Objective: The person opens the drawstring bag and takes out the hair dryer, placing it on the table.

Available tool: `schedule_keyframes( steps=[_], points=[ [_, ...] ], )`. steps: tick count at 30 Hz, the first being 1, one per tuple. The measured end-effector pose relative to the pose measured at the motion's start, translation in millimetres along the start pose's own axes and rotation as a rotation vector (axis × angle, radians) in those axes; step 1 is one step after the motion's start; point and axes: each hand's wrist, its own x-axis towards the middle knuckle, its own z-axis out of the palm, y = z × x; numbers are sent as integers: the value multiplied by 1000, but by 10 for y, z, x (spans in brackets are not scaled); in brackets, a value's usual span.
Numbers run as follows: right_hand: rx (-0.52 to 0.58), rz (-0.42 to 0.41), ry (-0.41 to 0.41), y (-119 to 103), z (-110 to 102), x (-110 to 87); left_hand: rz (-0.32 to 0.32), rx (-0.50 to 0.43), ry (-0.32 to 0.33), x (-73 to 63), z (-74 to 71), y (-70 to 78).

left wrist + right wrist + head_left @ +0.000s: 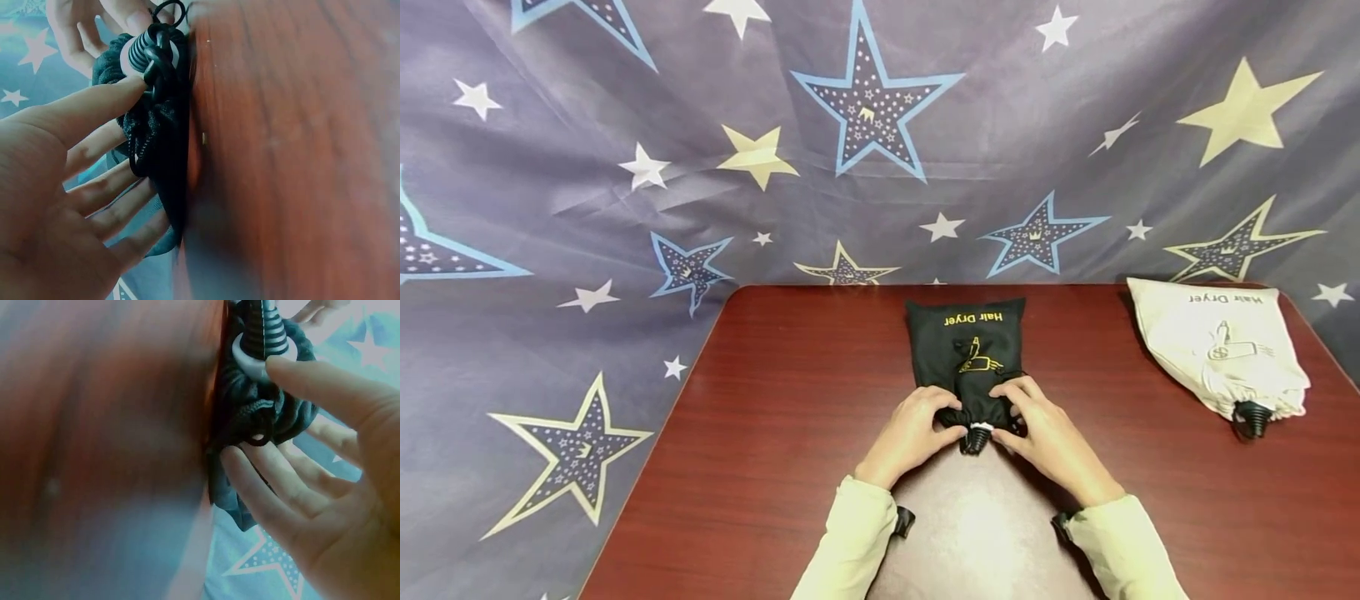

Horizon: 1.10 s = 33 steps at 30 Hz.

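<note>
A black drawstring bag (932,333), printed "Hair Dryer" in yellow, lies on the table. From its gathered mouth sticks the end of a hair dryer: a black ribbed cord sleeve (976,442) with a white ring (249,362) around its base. The rest of the dryer is hidden inside. My left hand (912,429) holds the mouth on its left side, thumb tip right at the ring and fingers on the cloth. On the other side, my right hand (1048,429) pinches the mouth likewise, its thumb on the ring. A looped black drawstring (142,150) hangs from the gathers.
The red-brown table (775,467) has a bright glare patch near its front. At the back right lies a white drawstring bag (1172,342), also printed "Hair Dryer", with a black cord sleeve (1253,417) poking out. A grey star-patterned cloth (700,100) hangs behind and left.
</note>
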Motion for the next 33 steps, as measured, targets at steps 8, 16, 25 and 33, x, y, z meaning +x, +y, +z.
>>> schedule_keyframes(
  steps=[8, 16, 25, 33],
  points=[
    [11, 14, -2, -6, 25, 41, -11, -11, 30, 42, -19, -15],
    [13, -10, 1, 34, -4, 15, 33, 11, 42, 67, 12, 0],
    [70, -87, 37, 73, -13, 23, 42, 0, 43, 53, 20, -31],
    [14, -52, 49, 53, -17, 56, 62, -10, 65, 99, 11, -33]
  ],
)
